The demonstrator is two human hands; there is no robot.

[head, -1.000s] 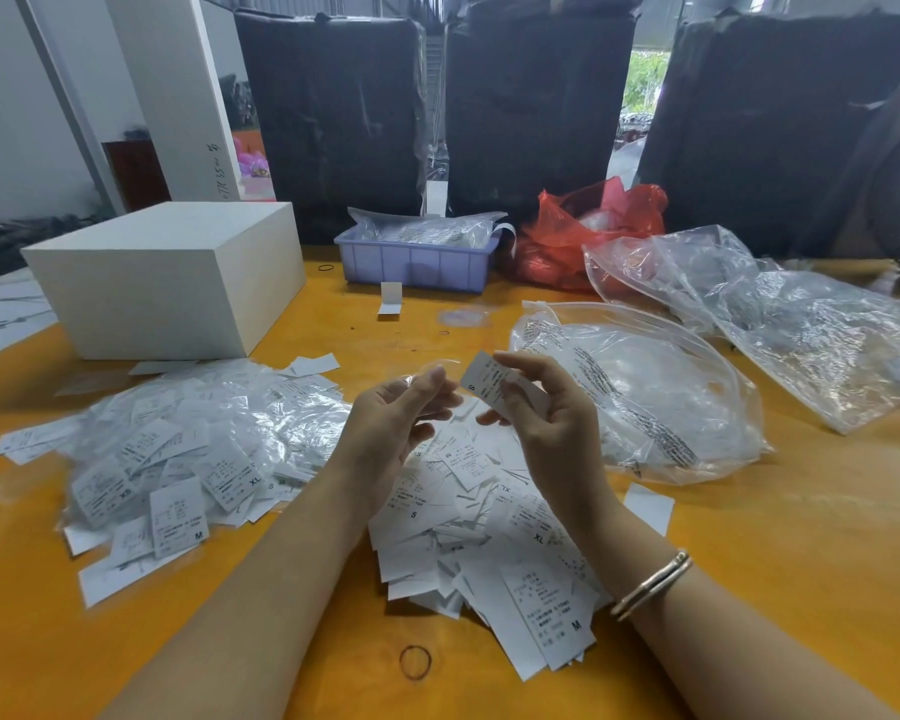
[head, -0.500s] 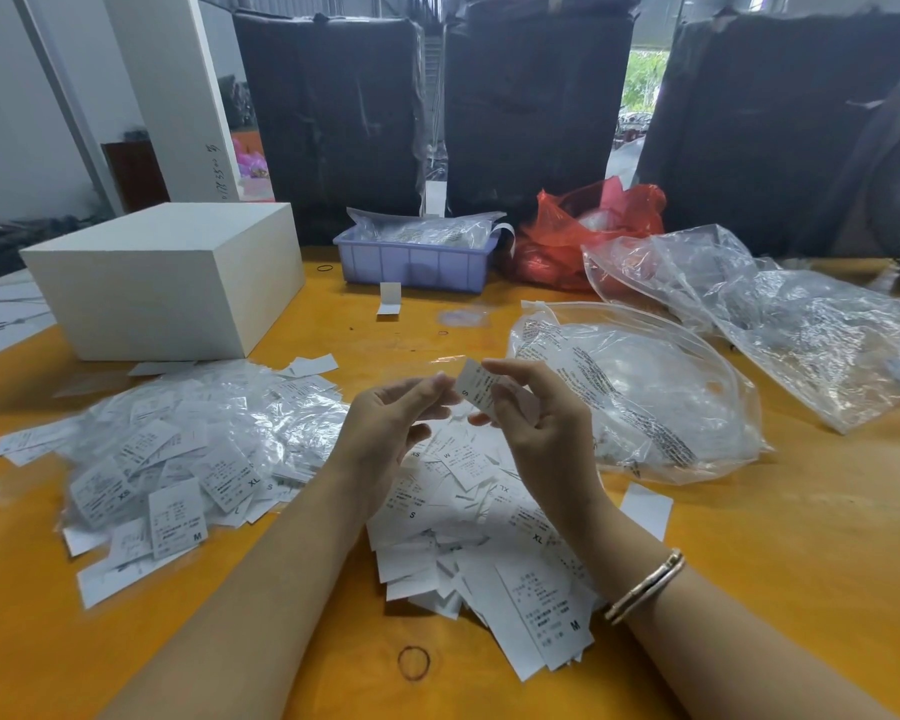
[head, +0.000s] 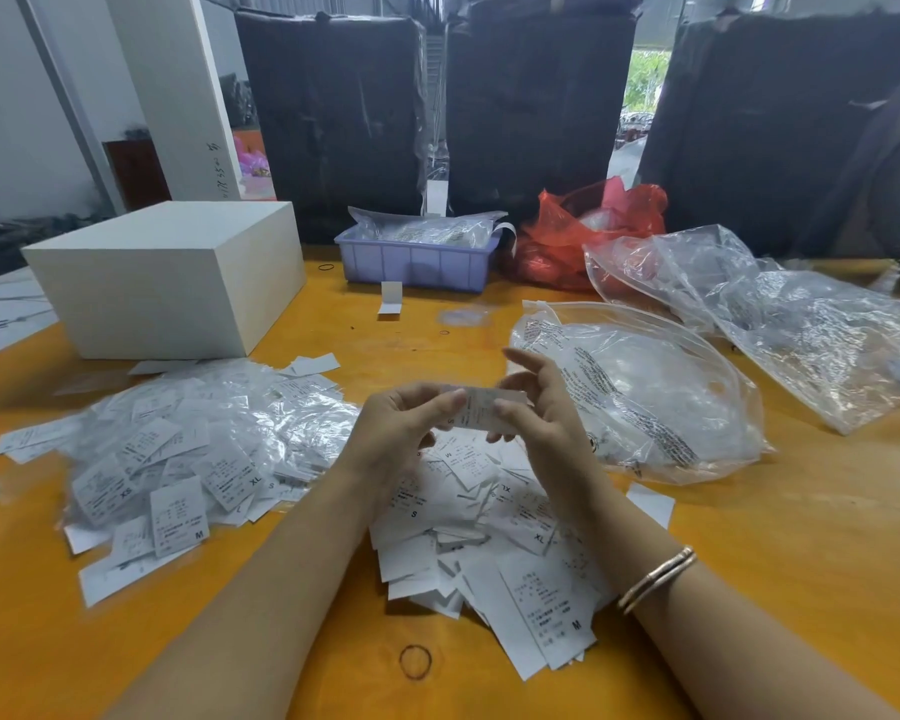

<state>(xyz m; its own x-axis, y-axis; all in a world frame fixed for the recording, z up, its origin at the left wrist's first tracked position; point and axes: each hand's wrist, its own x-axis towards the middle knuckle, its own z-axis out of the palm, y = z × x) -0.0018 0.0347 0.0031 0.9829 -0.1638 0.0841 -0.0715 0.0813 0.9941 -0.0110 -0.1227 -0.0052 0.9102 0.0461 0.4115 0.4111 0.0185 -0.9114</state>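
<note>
Both hands are raised over the middle of the orange table [head: 801, 537] and share one white paper size tag [head: 481, 410], which looks to sit in a small clear sleeve. My left hand [head: 401, 433] pinches its left end. My right hand [head: 536, 413] pinches its right end, with the upper fingers spread. Under the hands lies a loose pile of bare white tags [head: 489, 543] printed S, M, XL. To the left spreads a heap of tags in clear sleeves [head: 188, 444].
A white box [head: 167, 278] stands at the back left, a lilac tray [head: 417, 259] with plastic bags behind centre, a red plastic bag [head: 588, 236] beside it. Large clear bags [head: 645, 392] lie at right. A rubber band [head: 415, 661] lies near the front edge.
The tag has turned from tilted in my right hand to level between both hands. My left hand has closed onto its left end, and both hands have shifted slightly.
</note>
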